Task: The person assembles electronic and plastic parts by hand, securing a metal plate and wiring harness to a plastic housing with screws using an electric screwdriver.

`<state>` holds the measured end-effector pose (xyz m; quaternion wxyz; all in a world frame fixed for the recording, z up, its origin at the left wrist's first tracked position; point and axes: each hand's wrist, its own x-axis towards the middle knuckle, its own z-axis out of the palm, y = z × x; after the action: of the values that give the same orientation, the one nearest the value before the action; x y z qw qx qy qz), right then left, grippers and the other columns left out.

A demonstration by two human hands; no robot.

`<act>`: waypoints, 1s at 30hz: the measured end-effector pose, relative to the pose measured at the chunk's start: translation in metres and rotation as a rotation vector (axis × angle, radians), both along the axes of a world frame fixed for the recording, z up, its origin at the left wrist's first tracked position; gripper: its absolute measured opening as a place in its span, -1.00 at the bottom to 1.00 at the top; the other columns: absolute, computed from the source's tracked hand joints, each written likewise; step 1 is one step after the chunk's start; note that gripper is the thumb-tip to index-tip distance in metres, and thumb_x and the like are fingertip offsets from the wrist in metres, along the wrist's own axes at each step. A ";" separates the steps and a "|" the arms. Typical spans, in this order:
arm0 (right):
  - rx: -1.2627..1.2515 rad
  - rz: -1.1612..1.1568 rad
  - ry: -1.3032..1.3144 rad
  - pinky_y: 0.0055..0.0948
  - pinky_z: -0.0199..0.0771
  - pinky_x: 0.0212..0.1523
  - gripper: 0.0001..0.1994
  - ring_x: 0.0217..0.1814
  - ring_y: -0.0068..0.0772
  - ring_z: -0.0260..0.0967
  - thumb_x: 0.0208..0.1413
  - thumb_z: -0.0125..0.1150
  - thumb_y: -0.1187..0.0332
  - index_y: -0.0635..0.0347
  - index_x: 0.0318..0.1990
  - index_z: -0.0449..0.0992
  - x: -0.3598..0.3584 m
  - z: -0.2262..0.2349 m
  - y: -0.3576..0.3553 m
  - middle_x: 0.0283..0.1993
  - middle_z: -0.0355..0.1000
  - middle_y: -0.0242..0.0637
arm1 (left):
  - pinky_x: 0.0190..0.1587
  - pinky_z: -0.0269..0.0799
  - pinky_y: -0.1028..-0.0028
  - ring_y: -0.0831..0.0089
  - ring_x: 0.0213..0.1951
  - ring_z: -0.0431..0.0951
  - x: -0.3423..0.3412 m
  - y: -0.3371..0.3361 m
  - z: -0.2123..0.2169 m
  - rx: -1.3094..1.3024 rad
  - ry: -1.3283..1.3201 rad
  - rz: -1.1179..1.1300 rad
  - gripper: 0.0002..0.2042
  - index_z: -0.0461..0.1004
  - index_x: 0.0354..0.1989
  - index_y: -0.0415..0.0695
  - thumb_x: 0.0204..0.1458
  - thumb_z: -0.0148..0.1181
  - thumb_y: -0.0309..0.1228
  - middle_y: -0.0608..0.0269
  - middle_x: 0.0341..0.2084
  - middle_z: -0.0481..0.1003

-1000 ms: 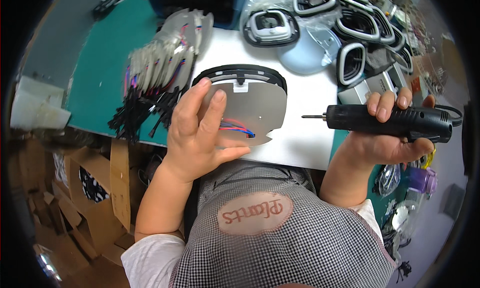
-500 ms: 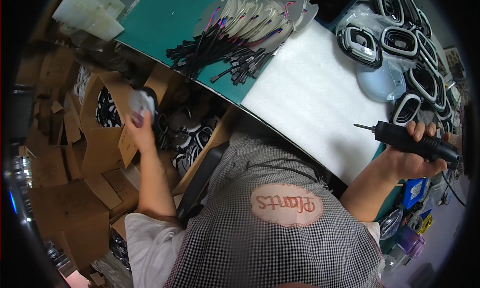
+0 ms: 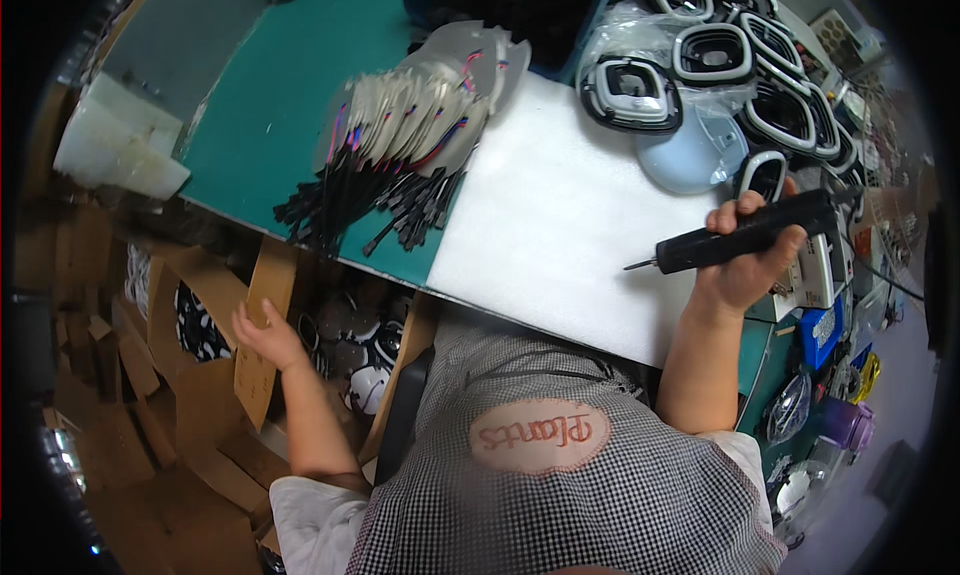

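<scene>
My right hand (image 3: 745, 260) grips a black electric screwdriver (image 3: 735, 233) above the right part of a white foam sheet (image 3: 560, 205); its thin bit points left. On the left, my left hand (image 3: 268, 337) is empty with fingers apart, beside the upright flap of a cardboard box (image 3: 262, 375). Black, white and grey rounded parts (image 3: 365, 385) lie in the box just right of that hand. Several black frames with grey rims (image 3: 630, 93) are piled at the far right of the sheet, next to a pale blue rounded cover (image 3: 692, 153).
A stack of thin pale discs with wires and black connectors (image 3: 400, 125) lies on the green bench mat (image 3: 270, 105). A dark blue bin (image 3: 510, 15) stands behind it. Left of the bench are open cardboard boxes (image 3: 180, 415). A blue tray (image 3: 822, 330) and a purple container (image 3: 848, 425) sit at right.
The rounded black-and-grey part has left my left hand, whose fingers are now spread. The view has shifted; my right hand still holds the screwdriver, now angled with its bit lower.
</scene>
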<state>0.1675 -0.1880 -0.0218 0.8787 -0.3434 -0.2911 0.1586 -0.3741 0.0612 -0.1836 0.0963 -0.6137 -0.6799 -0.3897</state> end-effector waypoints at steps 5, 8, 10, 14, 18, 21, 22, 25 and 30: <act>-0.107 -0.111 0.034 -0.38 0.42 -0.35 -0.30 -0.45 -0.45 0.36 0.19 0.14 -0.21 0.02 0.31 0.18 0.001 -0.011 0.010 -0.30 0.40 -0.29 | 0.12 0.39 0.29 0.22 -0.02 0.50 0.138 0.007 0.150 0.299 -0.143 -0.601 -0.84 0.56 -0.13 -0.24 0.14 0.24 -0.52 0.14 -0.10 0.53; -0.123 -0.138 0.031 -0.42 0.44 -0.37 -0.28 -0.45 -0.47 0.37 0.18 0.17 -0.22 0.05 0.30 0.16 0.007 -0.018 0.010 -0.31 0.39 -0.30 | 0.04 0.40 0.31 0.22 -0.09 0.52 0.236 -0.013 0.196 0.270 -0.100 -1.104 -0.88 0.58 -0.22 -0.19 0.06 0.27 -0.56 0.19 -0.23 0.57; -0.130 -0.148 0.030 -0.42 0.45 -0.37 -0.28 -0.45 -0.47 0.38 0.18 0.16 -0.22 0.06 0.30 0.16 0.009 -0.020 0.008 -0.32 0.38 -0.31 | -0.05 0.42 0.28 0.15 -0.18 0.54 0.296 -0.021 0.210 0.199 -0.018 -1.395 -0.80 0.60 -0.24 -0.16 -0.07 0.38 -0.47 0.15 -0.26 0.58; -0.049 -0.153 0.120 -0.38 0.54 -0.47 -0.32 -0.51 -0.39 0.41 0.20 0.20 -0.10 0.22 0.24 0.16 0.013 -0.022 0.013 -0.38 0.40 -0.20 | -0.05 0.42 0.22 0.10 -0.14 0.54 0.399 -0.039 0.205 0.037 0.060 -1.528 -0.76 0.60 -0.18 -0.14 -0.02 0.34 -0.34 0.11 -0.21 0.59; -0.054 -0.148 0.160 -0.37 0.53 -0.45 -0.33 -0.51 -0.38 0.40 0.20 0.21 -0.08 0.22 0.24 0.14 0.011 -0.018 0.015 -0.38 0.40 -0.19 | 0.15 0.35 0.20 0.08 0.09 0.46 0.473 -0.029 0.190 -0.187 0.112 -1.383 -0.61 0.59 -0.02 -0.13 0.07 0.25 -0.14 0.04 0.02 0.52; -0.096 -0.116 0.130 -0.39 0.52 -0.43 -0.30 -0.48 -0.41 0.41 0.21 0.15 -0.15 0.18 0.28 0.16 0.014 -0.020 0.011 -0.35 0.38 -0.24 | 0.30 0.21 0.20 0.07 0.28 0.29 0.503 -0.029 0.185 -0.316 0.384 -1.241 -0.45 0.56 0.07 -0.13 0.05 0.23 0.04 -0.01 0.20 0.39; -0.091 -0.123 0.139 -0.39 0.52 -0.43 -0.30 -0.48 -0.41 0.41 0.21 0.15 -0.15 0.18 0.28 0.16 0.015 -0.021 0.011 -0.35 0.38 -0.24 | 0.30 0.21 0.20 0.07 0.28 0.29 0.509 -0.026 0.185 -0.315 0.396 -1.246 -0.45 0.56 0.07 -0.13 0.05 0.23 0.04 -0.01 0.20 0.39; -0.115 -0.121 0.125 -0.39 0.55 -0.42 -0.33 -0.47 -0.39 0.42 0.24 0.12 -0.12 0.22 0.26 0.16 0.013 -0.017 0.012 -0.34 0.38 -0.20 | 0.35 0.12 0.17 -0.01 0.37 0.14 0.514 -0.013 0.182 -0.453 0.435 -1.275 -0.41 0.59 0.02 -0.14 -0.02 0.28 0.10 -0.07 0.30 0.26; -0.075 -0.117 0.195 -0.41 0.49 -0.43 -0.33 -0.52 -0.38 0.40 0.18 0.26 -0.04 0.24 0.22 0.15 0.011 -0.013 0.011 -0.38 0.41 -0.20 | 0.35 0.13 0.12 -0.13 0.36 0.12 0.483 -0.034 0.185 -0.324 0.214 -1.353 -0.59 0.61 -0.16 -0.15 -0.10 0.44 -0.14 -0.15 0.34 0.18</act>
<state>0.1789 -0.1772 -0.0348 0.8971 -0.3753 -0.1779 0.1505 0.1085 0.0270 0.0017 -0.1935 -0.9435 -0.1850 -0.1955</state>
